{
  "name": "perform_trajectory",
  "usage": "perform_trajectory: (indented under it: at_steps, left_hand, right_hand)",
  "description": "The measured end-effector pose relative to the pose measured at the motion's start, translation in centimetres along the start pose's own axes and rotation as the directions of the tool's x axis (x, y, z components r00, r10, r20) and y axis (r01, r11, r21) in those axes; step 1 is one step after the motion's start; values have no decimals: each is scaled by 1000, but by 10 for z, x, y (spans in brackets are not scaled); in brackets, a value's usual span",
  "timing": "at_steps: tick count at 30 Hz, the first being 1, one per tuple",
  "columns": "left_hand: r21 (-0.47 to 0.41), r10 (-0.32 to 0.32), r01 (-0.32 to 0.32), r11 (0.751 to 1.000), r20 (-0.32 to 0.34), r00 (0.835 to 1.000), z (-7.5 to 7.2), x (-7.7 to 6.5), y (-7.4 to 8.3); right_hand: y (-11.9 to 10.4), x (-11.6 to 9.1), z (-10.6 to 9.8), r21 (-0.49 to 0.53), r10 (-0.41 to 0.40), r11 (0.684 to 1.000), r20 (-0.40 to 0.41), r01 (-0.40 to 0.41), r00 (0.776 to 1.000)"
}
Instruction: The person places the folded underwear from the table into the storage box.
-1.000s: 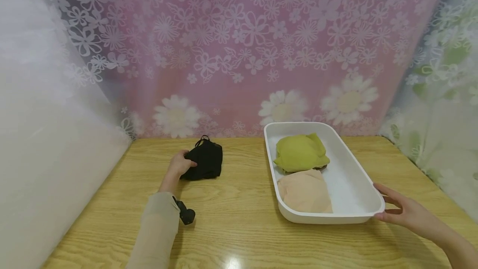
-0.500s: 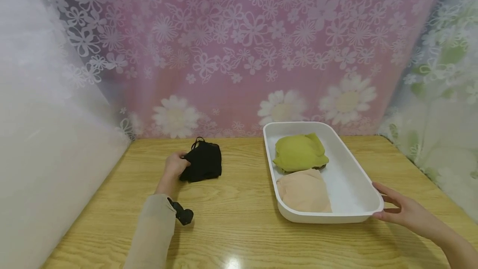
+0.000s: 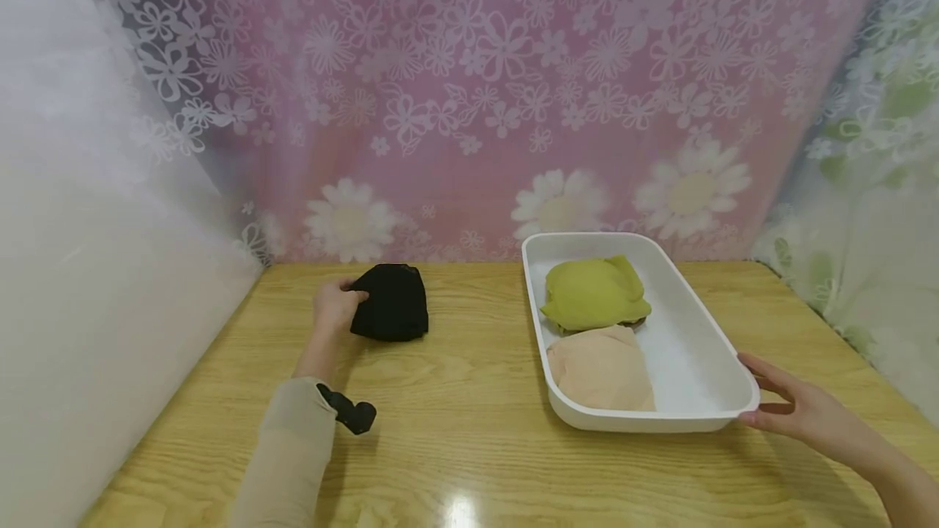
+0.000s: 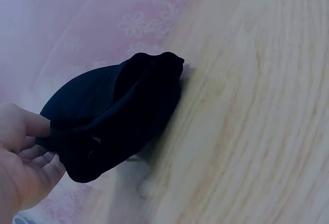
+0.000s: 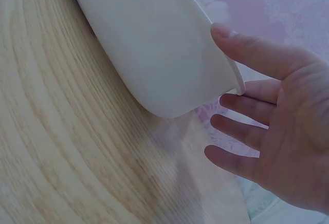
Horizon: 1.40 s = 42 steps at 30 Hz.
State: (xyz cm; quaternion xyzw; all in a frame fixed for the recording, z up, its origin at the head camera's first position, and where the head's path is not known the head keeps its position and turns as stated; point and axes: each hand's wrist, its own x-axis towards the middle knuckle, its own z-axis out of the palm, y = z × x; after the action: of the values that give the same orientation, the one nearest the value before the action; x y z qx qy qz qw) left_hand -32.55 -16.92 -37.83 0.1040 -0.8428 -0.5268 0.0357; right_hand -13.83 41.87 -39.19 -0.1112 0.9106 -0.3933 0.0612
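Observation:
My left hand (image 3: 334, 305) pinches the left edge of a folded black bra (image 3: 391, 304) at the left of the table. In the left wrist view the bra (image 4: 110, 111) shows a rounded, cup-like shape, tipped up over the wood; its straps are hidden. At the right, my right hand (image 3: 810, 414) holds the near right corner of a white plastic tray (image 3: 689, 349). The right wrist view shows the thumb and index finger at the tray's rim (image 5: 237, 82), with the other fingers spread below it.
Inside the tray lie a folded yellow-green padded garment (image 3: 596, 293) and a folded beige one (image 3: 603, 369), both along its left side. A pink flowered curtain (image 3: 455, 104) hangs behind the wooden table (image 3: 455, 398), with pale sheets at both sides.
My left hand has drawn the black bra slightly left and tipped it, and the thin straps at its top no longer show. My right hand stays at the tray corner.

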Motion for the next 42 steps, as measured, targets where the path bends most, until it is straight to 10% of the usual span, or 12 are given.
perform_trajectory:
  at_steps: [16,42]
  left_hand:
    - [-165,163,-149,975,73,984,4,-20,51]
    - [-329,366,-283,901,224,903,74,-61,119]
  right_hand:
    - [-5,2,-1,-12,-5,1000,15,5,1000]
    - [-6,1,0,-27,-17,999,11,17,1000]
